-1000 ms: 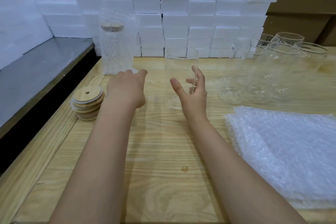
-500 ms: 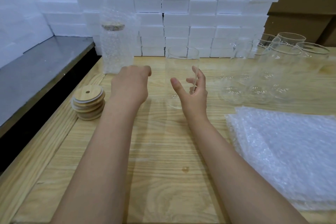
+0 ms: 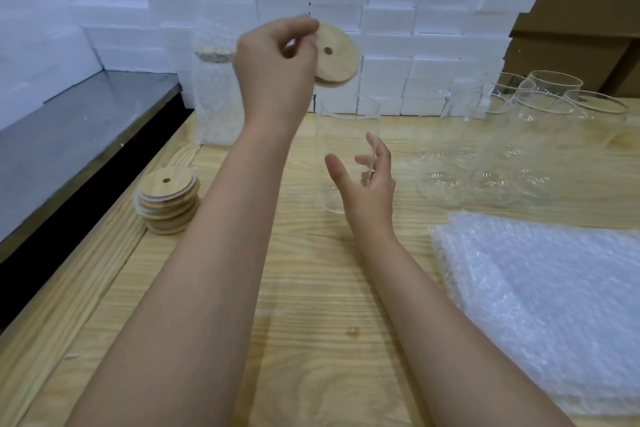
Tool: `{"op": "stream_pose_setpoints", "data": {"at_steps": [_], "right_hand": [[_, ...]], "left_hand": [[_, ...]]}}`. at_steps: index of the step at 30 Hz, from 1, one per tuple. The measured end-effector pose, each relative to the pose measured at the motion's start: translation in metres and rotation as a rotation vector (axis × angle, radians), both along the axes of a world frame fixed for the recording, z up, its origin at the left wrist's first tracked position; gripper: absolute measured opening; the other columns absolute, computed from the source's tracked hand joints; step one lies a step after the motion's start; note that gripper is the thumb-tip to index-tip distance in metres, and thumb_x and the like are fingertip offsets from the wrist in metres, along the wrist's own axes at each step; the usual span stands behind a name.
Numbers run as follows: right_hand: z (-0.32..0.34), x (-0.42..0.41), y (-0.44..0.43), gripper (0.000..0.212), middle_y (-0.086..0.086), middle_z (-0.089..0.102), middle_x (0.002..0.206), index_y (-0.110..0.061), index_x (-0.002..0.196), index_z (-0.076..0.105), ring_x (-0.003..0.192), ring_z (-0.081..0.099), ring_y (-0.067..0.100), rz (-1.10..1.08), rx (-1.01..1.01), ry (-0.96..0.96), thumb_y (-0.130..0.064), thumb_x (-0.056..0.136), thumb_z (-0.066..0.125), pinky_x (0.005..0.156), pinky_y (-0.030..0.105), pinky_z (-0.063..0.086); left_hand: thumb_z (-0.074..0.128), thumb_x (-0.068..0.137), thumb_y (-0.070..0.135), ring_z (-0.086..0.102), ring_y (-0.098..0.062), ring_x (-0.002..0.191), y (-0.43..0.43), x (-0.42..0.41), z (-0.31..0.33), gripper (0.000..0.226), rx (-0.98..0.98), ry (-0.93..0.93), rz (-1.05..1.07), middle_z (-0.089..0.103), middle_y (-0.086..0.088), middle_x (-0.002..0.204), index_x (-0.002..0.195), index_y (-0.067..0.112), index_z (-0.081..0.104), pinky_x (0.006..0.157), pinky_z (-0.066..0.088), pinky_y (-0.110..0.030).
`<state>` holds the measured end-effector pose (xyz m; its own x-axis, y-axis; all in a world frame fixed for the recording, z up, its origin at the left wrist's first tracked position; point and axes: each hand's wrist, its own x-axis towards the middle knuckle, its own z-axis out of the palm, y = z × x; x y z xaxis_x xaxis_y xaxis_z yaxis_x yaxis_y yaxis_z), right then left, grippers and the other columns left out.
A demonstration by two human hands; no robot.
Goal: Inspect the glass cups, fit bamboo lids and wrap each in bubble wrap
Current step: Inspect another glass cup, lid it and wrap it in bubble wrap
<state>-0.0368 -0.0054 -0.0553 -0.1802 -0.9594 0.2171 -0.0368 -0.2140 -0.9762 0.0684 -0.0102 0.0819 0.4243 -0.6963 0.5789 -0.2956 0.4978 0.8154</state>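
My left hand pinches a round bamboo lid with a small hole, held tilted in the air above and left of a clear glass cup. That cup stands upright on the wooden table. Beside the cup's lower right, my right hand hovers with fingers spread and relaxed, holding nothing. A stack of bamboo lids sits at the table's left edge. Behind my left hand stands a lidded cup wrapped in bubble wrap.
Several bare glass cups cluster at the back right. A pile of bubble wrap sheets lies at the right. White foam blocks wall the back, cardboard boxes stand behind right, and a grey ledge runs along the left.
My left hand has risen from near the table to above the cup and now shows a bamboo lid pinched in its fingers. My right hand has stayed beside the cup.
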Motion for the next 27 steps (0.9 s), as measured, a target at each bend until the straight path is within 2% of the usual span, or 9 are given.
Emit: {"op": "stream_pose_setpoints", "data": {"at_steps": [4, 6, 8, 10, 13, 15, 19, 23, 27], "right_hand": [[0.002, 0.001, 0.001, 0.082, -0.012, 0.048, 0.12, -0.043, 0.138, 0.035, 0.125, 0.037, 0.019, 0.008, -0.002, -0.019, -0.061, 0.066, 0.071, 0.087, 0.019, 0.035], [0.002, 0.002, 0.001, 0.084, -0.014, 0.048, 0.119, -0.044, 0.137, 0.035, 0.125, 0.037, 0.019, 0.004, 0.001, -0.02, -0.064, 0.062, 0.068, 0.084, 0.019, 0.034], [0.002, 0.003, 0.0, 0.085, -0.015, 0.048, 0.118, -0.044, 0.137, 0.035, 0.125, 0.037, 0.019, 0.001, 0.0, -0.014, -0.065, 0.061, 0.067, 0.09, 0.025, 0.035], [0.002, 0.003, 0.0, 0.085, -0.013, 0.048, 0.118, -0.043, 0.138, 0.035, 0.125, 0.037, 0.019, -0.002, -0.007, -0.012, -0.065, 0.061, 0.066, 0.089, 0.022, 0.034], [0.003, 0.003, 0.0, 0.085, -0.011, 0.049, 0.119, -0.042, 0.138, 0.036, 0.125, 0.038, 0.019, -0.002, -0.012, -0.019, -0.064, 0.061, 0.066, 0.082, 0.014, 0.031], [0.003, 0.003, 0.0, 0.084, -0.011, 0.049, 0.119, -0.042, 0.137, 0.036, 0.124, 0.037, 0.019, 0.002, -0.012, -0.023, -0.063, 0.062, 0.066, 0.078, 0.012, 0.032], [0.002, 0.003, 0.0, 0.084, -0.01, 0.049, 0.119, -0.041, 0.138, 0.035, 0.123, 0.037, 0.019, -0.002, -0.026, -0.014, -0.063, 0.064, 0.066, 0.073, 0.008, 0.031], [0.0, 0.002, -0.002, 0.078, -0.008, 0.05, 0.118, -0.038, 0.14, 0.035, 0.122, 0.037, 0.021, -0.01, -0.045, 0.008, -0.056, 0.072, 0.07, 0.077, 0.009, 0.03], [-0.001, 0.002, -0.004, 0.074, -0.007, 0.05, 0.119, -0.037, 0.14, 0.035, 0.122, 0.036, 0.019, -0.026, -0.045, 0.037, -0.051, 0.077, 0.072, 0.074, 0.002, 0.031]], "left_hand": [[0.058, 0.088, 0.004, 0.065, -0.003, 0.093, -0.006, -0.012, -0.011, 0.023, 0.058, -0.218, -0.047, 0.068, 0.011, 0.095, 0.103, 0.011, 0.074, 0.091, 0.05, -0.02], [0.057, 0.089, 0.005, 0.064, -0.001, 0.09, -0.007, -0.012, -0.017, 0.024, 0.086, -0.257, -0.044, 0.068, 0.013, 0.094, 0.103, 0.013, 0.074, 0.088, 0.05, -0.016], [0.055, 0.089, 0.006, 0.062, 0.004, 0.084, -0.009, -0.011, -0.019, 0.025, 0.114, -0.243, -0.037, 0.066, 0.016, 0.09, 0.101, 0.014, 0.075, 0.081, 0.047, -0.009], [0.053, 0.087, 0.007, 0.06, 0.008, 0.082, -0.012, -0.009, -0.02, 0.026, 0.173, -0.22, -0.035, 0.065, 0.02, 0.084, 0.096, 0.018, 0.075, 0.073, 0.043, -0.002], [0.053, 0.083, 0.011, 0.059, 0.012, 0.075, -0.013, -0.009, -0.023, 0.026, 0.238, -0.19, -0.09, 0.064, 0.025, 0.073, 0.08, 0.027, 0.073, 0.065, 0.041, -0.004], [0.054, 0.084, 0.015, 0.06, 0.009, 0.076, -0.012, -0.01, -0.026, 0.026, 0.25, -0.18, -0.14, 0.067, 0.022, 0.074, 0.074, 0.033, 0.07, 0.07, 0.043, -0.008], [0.061, 0.082, 0.022, 0.064, -0.006, 0.093, -0.013, -0.009, -0.036, 0.016, 0.226, -0.162, -0.2, 0.07, 0.016, 0.088, 0.076, 0.033, 0.071, 0.087, 0.048, -0.022], [0.064, 0.086, 0.019, 0.061, 0.002, 0.083, -0.01, -0.013, -0.048, 0.013, 0.192, -0.031, -0.241, 0.069, 0.016, 0.088, 0.083, 0.029, 0.072, 0.077, 0.044, -0.009], [0.061, 0.092, 0.024, 0.058, 0.005, 0.077, -0.01, -0.016, -0.053, 0.012, 0.171, 0.013, -0.249, 0.068, 0.021, 0.082, 0.09, 0.026, 0.072, 0.072, 0.043, -0.005]]}}
